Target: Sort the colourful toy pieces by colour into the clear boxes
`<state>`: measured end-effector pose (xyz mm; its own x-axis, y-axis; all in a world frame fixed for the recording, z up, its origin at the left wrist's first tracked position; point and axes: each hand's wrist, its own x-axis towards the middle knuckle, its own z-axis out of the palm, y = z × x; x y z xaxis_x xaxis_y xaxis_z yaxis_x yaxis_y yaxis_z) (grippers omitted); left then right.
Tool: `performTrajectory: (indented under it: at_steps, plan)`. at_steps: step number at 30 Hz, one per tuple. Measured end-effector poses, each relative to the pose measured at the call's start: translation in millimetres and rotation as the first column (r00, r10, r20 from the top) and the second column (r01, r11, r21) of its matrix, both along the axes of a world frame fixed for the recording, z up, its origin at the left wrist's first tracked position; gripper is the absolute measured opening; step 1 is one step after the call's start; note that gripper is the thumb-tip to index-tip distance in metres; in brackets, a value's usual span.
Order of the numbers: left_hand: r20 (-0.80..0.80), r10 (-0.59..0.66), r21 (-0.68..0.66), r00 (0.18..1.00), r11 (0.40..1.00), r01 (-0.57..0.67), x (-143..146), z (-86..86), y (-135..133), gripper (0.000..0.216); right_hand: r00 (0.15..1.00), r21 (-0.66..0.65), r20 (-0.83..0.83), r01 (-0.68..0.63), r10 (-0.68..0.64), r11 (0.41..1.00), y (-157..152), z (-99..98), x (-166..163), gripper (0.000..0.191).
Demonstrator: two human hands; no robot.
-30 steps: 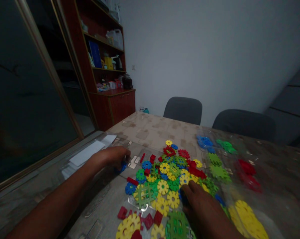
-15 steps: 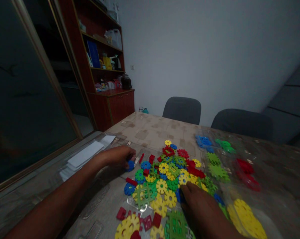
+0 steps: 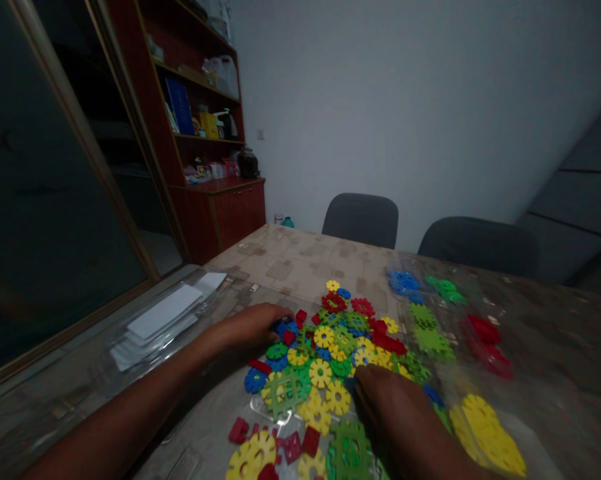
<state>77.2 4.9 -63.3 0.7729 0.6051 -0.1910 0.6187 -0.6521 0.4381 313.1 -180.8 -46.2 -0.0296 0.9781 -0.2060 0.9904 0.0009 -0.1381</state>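
Both hands now work the pile of plastic gear pieces (image 3: 330,360): the left hand (image 3: 253,325) has slid rightward, fingers curled onto a blue gear (image 3: 284,328) at the pile's left edge; the right hand (image 3: 385,403) lies flat, whether it grips anything I cannot tell.

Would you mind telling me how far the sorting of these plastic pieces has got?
Some looks done: blue pieces, green pieces, red pieces and yellow discs lie bagged by colour. In hand: the left hand and right hand rest on the mixed pile. Most of that pile remains.
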Motion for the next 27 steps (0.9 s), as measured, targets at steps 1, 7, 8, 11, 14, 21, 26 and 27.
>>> performTrajectory:
  at_steps: [1, 7, 8, 11, 14, 21, 26, 27]
  plan:
    - [-0.001, 0.016, 0.009, 1.0, 1.0, -0.016, 0, -0.3, 0, 0.041, 1.0, -0.002, -0.015, -0.003, 0.003, 1.0, 0, -1.0, 0, 0.029]
    - [0.047, 0.03, 0.018, 0.998, 0.999, -0.03, -2, -0.9, 1, 0.022, 1.0, -0.011, -0.03, 0.006, -0.006, 1.0, 4, -1.8, 1, 0.025]
    - [0.062, 0.026, 0.018, 0.998, 0.999, -0.027, -1, 0.8, 1, 0.02, 0.999, -0.011, -0.036, 0.007, -0.007, 1.0, 4, -1.7, 2, 0.024]
    - [0.109, 0.029, 0.012, 0.994, 0.999, -0.03, 1, 9.1, 0, 0.016, 0.994, 0.047, -0.108, 0.008, -0.003, 0.999, 1, -3.8, 4, 0.022]
    - [0.166, 0.04, -0.008, 0.985, 0.999, -0.039, 6, 18.0, -7, 0.014, 0.972, 0.177, -0.231, 0.003, 0.038, 0.984, -2, -9.6, 5, 0.017]
    - [0.323, 0.065, -0.215, 0.944, 0.977, 0.006, 29, 23.7, -48, 0.014, 0.868, 0.412, -0.469, 0.052, 0.163, 0.91, -2, -17.0, -1, 0.01]
    - [0.399, 0.191, -0.58, 0.897, 0.81, 0.085, 41, 12.5, -72, 0.021, 0.74, 0.33, -0.659, 0.123, 0.135, 0.936, -1, -18.7, -6, 0.005]
    - [0.403, 0.214, -0.615, 0.89, 0.783, 0.09, 43, 9.7, -74, 0.024, 0.729, 0.312, -0.674, 0.138, 0.117, 0.94, -1, -19.2, -7, 0.003]
